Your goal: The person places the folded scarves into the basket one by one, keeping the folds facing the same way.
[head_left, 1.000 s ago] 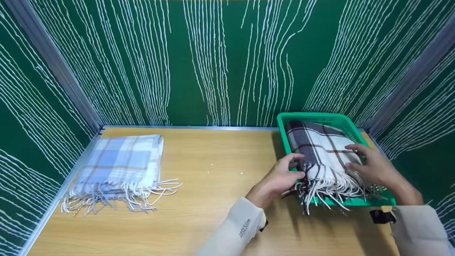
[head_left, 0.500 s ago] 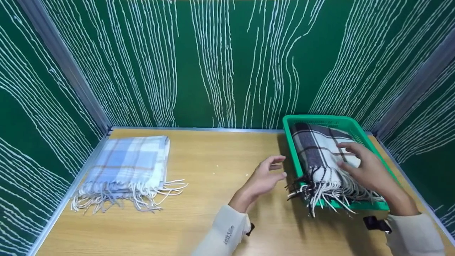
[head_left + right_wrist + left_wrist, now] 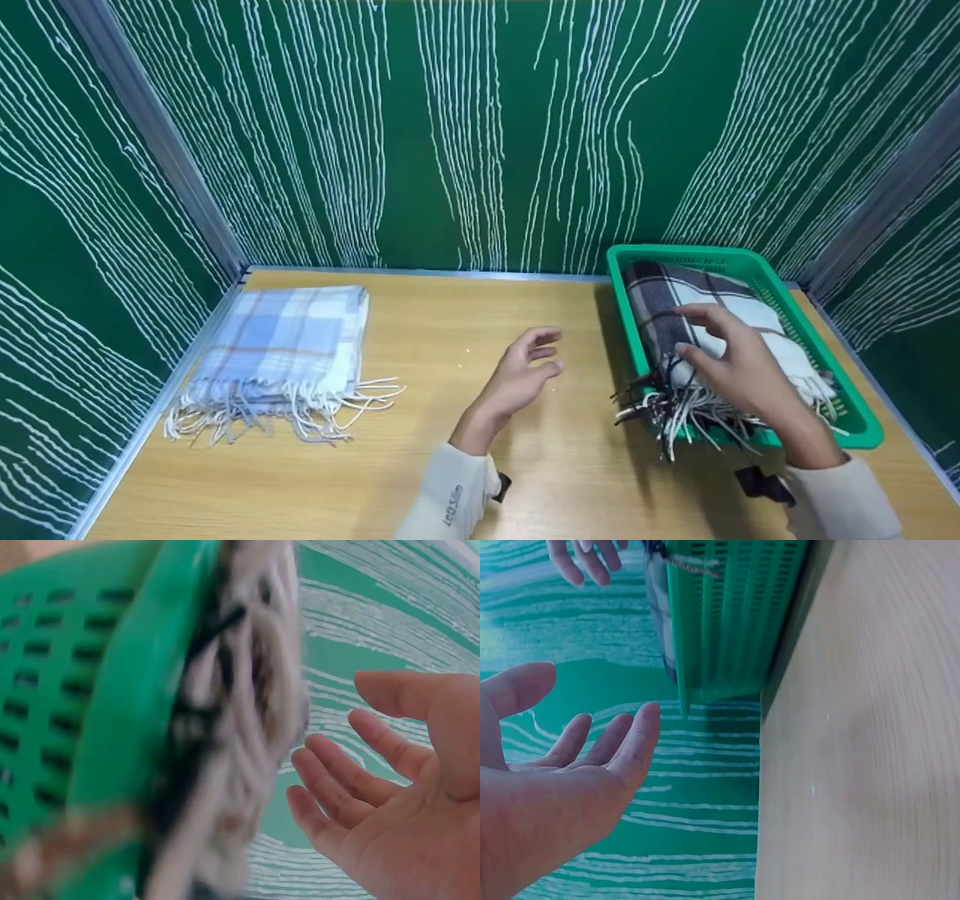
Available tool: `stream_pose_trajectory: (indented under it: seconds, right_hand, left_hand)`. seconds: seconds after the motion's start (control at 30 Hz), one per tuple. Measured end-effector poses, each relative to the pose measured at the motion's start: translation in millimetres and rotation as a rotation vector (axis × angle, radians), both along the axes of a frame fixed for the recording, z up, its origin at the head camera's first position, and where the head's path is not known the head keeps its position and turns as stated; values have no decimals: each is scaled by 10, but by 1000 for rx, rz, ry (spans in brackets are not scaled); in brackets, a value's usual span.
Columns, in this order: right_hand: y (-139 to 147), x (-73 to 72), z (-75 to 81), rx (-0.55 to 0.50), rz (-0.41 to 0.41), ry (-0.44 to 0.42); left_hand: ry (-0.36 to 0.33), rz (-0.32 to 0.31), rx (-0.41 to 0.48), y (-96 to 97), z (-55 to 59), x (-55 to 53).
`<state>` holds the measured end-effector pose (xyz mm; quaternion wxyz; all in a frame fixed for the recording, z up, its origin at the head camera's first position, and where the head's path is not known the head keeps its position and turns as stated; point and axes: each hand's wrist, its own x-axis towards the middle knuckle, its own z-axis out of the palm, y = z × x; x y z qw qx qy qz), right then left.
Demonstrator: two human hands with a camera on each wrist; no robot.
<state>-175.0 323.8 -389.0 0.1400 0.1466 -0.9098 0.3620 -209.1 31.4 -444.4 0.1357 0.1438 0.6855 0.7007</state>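
A folded dark-and-white plaid scarf lies in the green plastic basket at the right, its fringe hanging over the near rim. My right hand hovers above this scarf with relaxed, spread fingers; the right wrist view shows a gap between the hand and the fringe. My left hand is over the table left of the basket, fingers loosely bent and holding nothing. At the table's left lies a folded blue-and-white plaid scarf, fringe toward me.
The wooden table is bounded by green walls with white wavy lines at the back and sides. Metal edging runs along the table's back and sides. Tiny white specks dot the table's middle.
My left hand has left the basket's left side and moved left over the table. My right hand has come off the scarf's right part and shifted left above it. The view has turned slightly left.
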Motion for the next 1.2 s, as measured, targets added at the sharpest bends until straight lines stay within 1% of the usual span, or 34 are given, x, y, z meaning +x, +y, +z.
stream_pose_trajectory:
  seconds: [0.1, 0.23, 0.37, 0.5, 0.7, 0.93, 1.07, 1.2]
  right_hand:
    - [-93, 19, -14, 1, 4, 6]
    - [-209, 25, -61, 1, 17, 43]
    - [-325, 29, -111, -29, 45, 69]
    - [-434, 36, -154, -36, 57, 94]
    - [-600, 27, -223, -37, 60, 79]
    - [-834, 22, -301, -56, 93, 52]
    - [-965, 11, -371, -67, 113, 65]
    - [-1075, -5, -451, -84, 125, 59]
  left_hand:
    - [-4, 13, 4, -90, -8, -14]
    - [-15, 35, 9, -208, -11, -22]
    - [-4, 64, 21, -316, -53, -44]
    - [2, 83, 36, -423, -89, -67]
    - [3, 116, 50, -585, -109, -86]
    - [-1, 123, 91, -759, -175, -103]
    - [-8, 136, 90, -866, -205, -97]
    - [-1, 153, 88, -970, -213, -92]
